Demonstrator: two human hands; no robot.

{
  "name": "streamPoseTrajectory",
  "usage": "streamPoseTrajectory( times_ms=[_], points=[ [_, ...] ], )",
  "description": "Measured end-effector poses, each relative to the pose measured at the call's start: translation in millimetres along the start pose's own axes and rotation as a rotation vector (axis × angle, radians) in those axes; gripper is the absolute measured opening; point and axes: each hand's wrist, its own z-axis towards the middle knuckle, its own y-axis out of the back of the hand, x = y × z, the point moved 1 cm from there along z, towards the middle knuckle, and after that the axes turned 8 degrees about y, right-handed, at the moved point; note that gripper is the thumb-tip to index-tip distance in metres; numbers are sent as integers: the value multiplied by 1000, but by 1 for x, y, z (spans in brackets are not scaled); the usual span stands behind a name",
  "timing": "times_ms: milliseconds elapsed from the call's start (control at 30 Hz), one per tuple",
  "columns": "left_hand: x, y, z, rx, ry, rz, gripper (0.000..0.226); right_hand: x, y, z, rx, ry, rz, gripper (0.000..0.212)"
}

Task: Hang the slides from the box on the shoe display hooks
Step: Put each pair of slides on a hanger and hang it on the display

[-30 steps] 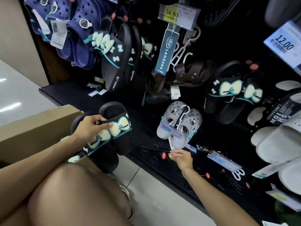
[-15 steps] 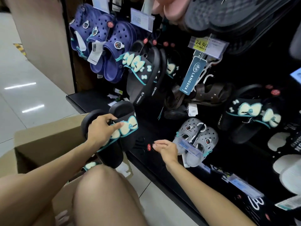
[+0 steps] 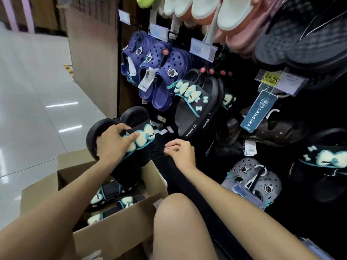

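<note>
— Slides, where are they sitting?
— Several are lying inside the open cardboard box (image 3: pixel 116 228); the left hand (image 3: pixel 112 145) is gripping a black bow pair (image 3: pixel 131 134) above it.
— And the right hand (image 3: pixel 181 152)?
— It's pinching something small and red at the display's edge.

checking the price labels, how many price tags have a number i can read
2: a white price tag reading 12.00 beside the blue clogs, and a yellow one reading 24.90 at right. Others are blurred.

- "LANGSHA" runs down a blue hang tag (image 3: pixel 258 111) on the display.
- "LANGSHA" is also printed on the sole edges of the hanging black slides (image 3: pixel 197 107).
- A yellow price label (image 3: pixel 271 78) reads "24.90".
- A pale price card (image 3: pixel 201 50) reads "12.00".
</note>
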Motion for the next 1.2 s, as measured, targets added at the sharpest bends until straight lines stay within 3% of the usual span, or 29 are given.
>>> streamPoseTrajectory(
  times_ms=[300,467,667,933,1200],
  points=[
    [22,34,22,-95,63,19,31,37,-50,20,38,105,-190,6],
    [42,54,32,-121,74,104,29,41,-59,31,83,147,-28,8],
    [54,57,37,-109,82,169,32,34,-79,23,247,155,111,9],
    [43,42,34,-82,141,45,35,48,-72,25,296,223,162,16],
    [48,25,37,89,241,-152,29,48,-69,23,355,276,86,10]
  ],
)
